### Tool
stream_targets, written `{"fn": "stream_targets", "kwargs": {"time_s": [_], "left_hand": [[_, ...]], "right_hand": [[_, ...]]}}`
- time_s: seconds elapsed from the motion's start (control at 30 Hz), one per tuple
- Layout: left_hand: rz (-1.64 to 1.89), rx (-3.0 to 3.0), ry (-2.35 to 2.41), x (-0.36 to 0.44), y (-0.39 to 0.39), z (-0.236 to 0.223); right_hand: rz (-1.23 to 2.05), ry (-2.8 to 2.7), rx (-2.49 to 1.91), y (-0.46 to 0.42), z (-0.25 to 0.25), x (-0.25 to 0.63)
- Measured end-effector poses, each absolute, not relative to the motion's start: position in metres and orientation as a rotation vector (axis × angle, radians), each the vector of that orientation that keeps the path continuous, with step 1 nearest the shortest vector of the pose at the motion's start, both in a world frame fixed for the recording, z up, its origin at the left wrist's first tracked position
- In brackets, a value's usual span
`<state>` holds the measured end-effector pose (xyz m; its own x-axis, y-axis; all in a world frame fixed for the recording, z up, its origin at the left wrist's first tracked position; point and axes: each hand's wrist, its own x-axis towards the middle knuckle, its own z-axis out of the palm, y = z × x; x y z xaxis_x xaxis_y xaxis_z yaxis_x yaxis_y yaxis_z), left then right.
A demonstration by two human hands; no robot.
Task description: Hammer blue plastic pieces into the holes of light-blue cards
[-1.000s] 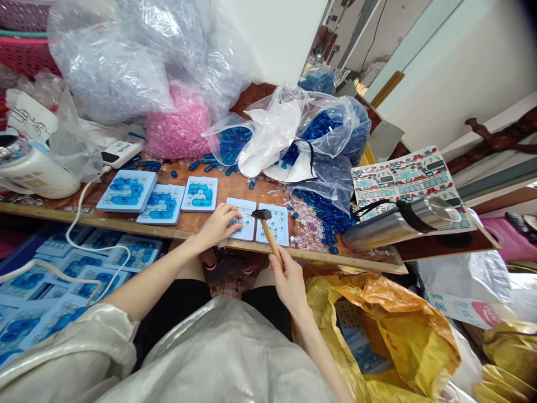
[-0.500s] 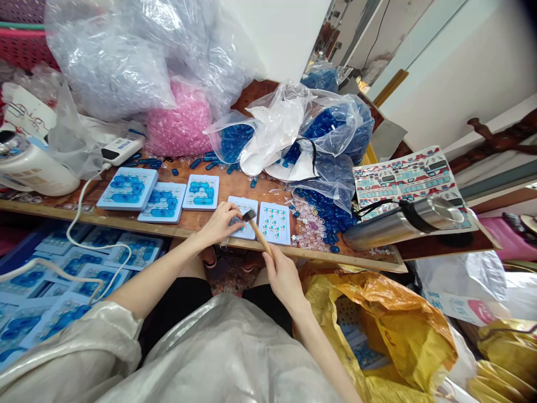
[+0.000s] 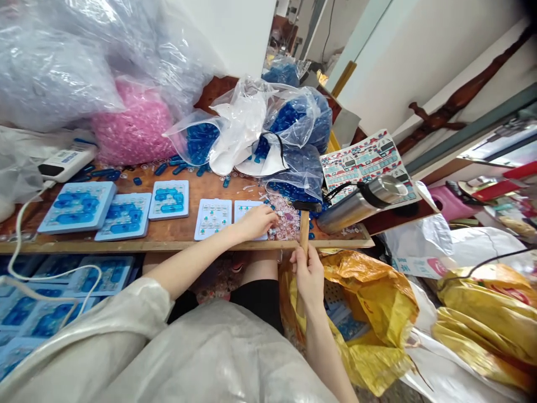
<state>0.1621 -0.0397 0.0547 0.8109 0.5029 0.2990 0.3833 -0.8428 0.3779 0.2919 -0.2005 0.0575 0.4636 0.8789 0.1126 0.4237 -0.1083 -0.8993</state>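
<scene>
My right hand [image 3: 309,271] is closed round the wooden handle of a hammer [image 3: 305,226], held upright near the table's front edge with its dark head at the top. My left hand [image 3: 257,221] reaches across a pale blue panel [image 3: 241,208] and partly covers it. Its fingertips are bent together at the edge of a pile of small clear and pinkish plastic pieces [image 3: 289,223]; whatever they pinch is too small to make out. Beside that panel lies another pale blue panel [image 3: 213,218] with small teal and white parts on it.
Pale blue panels with blue pieces [image 3: 169,200] lie at the left. Behind are bags of blue pieces [image 3: 300,117], a pink bag [image 3: 132,126] and a white cable [image 3: 23,215]. A steel flask [image 3: 356,207] leans at the right, above a yellow sack [image 3: 377,313].
My left hand has moved right, from the left panel to the small clear pieces. My right hand has drawn the hammer right, away from the panels, and turned it upright. The view has shifted right.
</scene>
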Motion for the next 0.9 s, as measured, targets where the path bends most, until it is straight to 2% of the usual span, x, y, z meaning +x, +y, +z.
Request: {"fn": "stream_targets", "kwargs": {"time_s": [0.13, 0.27, 0.37, 0.5, 0.63, 0.9], "left_hand": [[0.32, 2.827, 0.737, 0.214, -0.027, 0.042], [0.337, 2.847, 0.802, 0.223, -0.026, 0.045], [0.454, 2.767, 0.852, 0.19, -0.027, 0.059], [0.63, 2.567, 0.984, 0.096, -0.035, 0.075], [0.551, 2.501, 1.188, 0.013, -0.053, 0.072], [0.512, 2.595, 1.2, -0.006, -0.07, 0.053]], "right_hand": [[0.594, -1.067, -1.723, -0.211, 0.054, 0.299], [0.591, -1.079, -1.749, -0.216, 0.045, 0.306], [0.595, -1.09, -1.771, -0.215, 0.04, 0.309], [0.592, -1.126, -1.771, -0.211, 0.039, 0.308], [0.651, -1.221, -1.731, -0.199, 0.041, 0.291], [0.632, -1.577, -1.637, -0.18, 0.055, 0.234]]}}
